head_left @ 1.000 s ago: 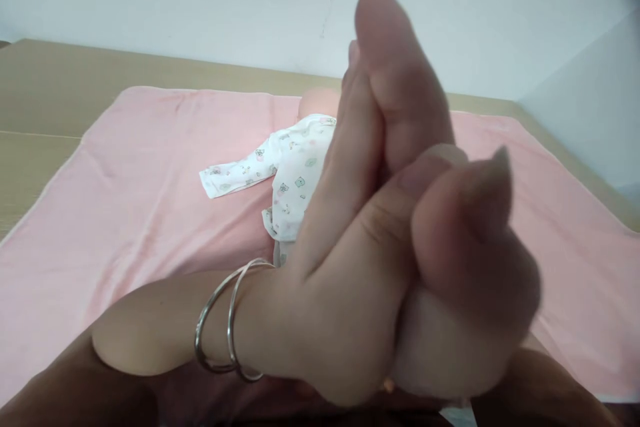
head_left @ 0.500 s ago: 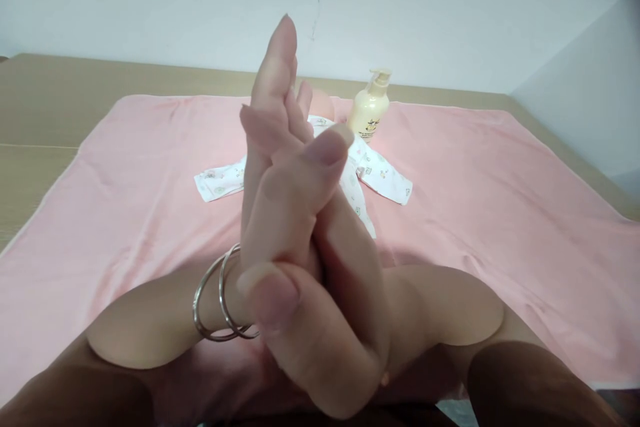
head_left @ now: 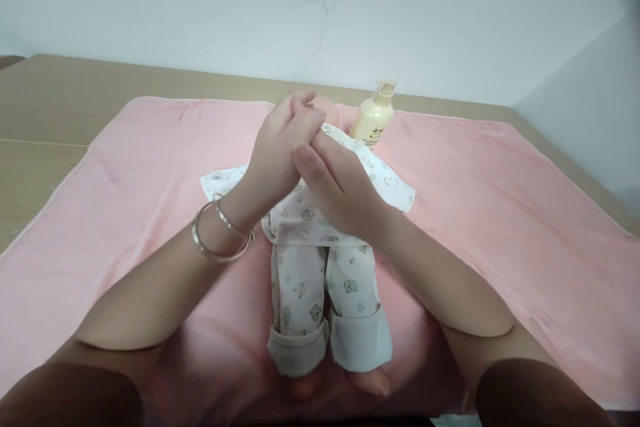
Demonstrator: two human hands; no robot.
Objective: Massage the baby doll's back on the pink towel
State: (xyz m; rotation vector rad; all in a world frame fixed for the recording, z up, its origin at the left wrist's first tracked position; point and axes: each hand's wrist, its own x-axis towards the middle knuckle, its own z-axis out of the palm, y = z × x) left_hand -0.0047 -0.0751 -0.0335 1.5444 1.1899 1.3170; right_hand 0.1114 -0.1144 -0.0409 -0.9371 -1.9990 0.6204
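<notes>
A baby doll in a white top (head_left: 300, 220) and white trousers (head_left: 303, 287) with small animal prints lies on its back, feet (head_left: 367, 380) towards me. Its trouser cuffs are folded up. Above its chest, my left hand (head_left: 277, 147) and my right hand (head_left: 347, 180) are clasped palm to palm, fingers wrapped round each other. Two silver bangles (head_left: 220, 233) circle my left wrist. My hands partly cover the doll's head (head_left: 327, 110). No object shows between my palms.
A pale yellow pump bottle (head_left: 373, 120) stands beside the doll's head, on the right. Under everything spreads a pink blanket (head_left: 480, 213) on a wooden table (head_left: 100, 80). Behind the table rises a white wall (head_left: 200, 13).
My hands have dropped from close before the camera to above the doll, moving away from me. They remain pressed together, with their grip changed. The doll's trousers and feet have come into view.
</notes>
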